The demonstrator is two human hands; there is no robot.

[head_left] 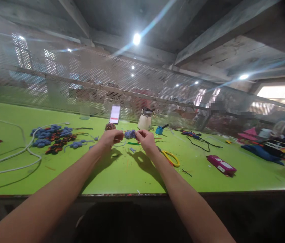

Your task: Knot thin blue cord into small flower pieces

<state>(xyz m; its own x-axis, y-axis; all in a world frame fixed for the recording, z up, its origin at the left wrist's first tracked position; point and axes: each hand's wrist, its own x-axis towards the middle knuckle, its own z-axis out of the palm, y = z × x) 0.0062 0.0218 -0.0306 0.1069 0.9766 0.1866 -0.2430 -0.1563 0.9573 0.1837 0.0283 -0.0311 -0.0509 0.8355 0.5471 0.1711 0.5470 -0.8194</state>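
A blue crocheted flower point(130, 134) is held above the table between my two hands. My right hand point(146, 140) pinches its right edge between thumb and fingertips. Close to the flower's left side, my left hand point(110, 137) has its fingers pressed together, but what lies in them is too small to tell. Below the flower lies a green crochet hook point(133, 144) beside a small blue yarn scrap point(132, 150). Yellow-handled scissors point(172, 158) rest right of my right wrist. Behind my left hand sits a multicoloured yarn ball point(110, 126).
Blue and dark-orange crocheted flowers point(42, 136) are heaped at left, near a white cable point(32, 152). A phone point(114, 114), a cream jug point(145, 119) and a blue pot point(160, 130) stand at the back. A purple box point(222, 165) lies at right. Perforated metal screens the table's far edge.
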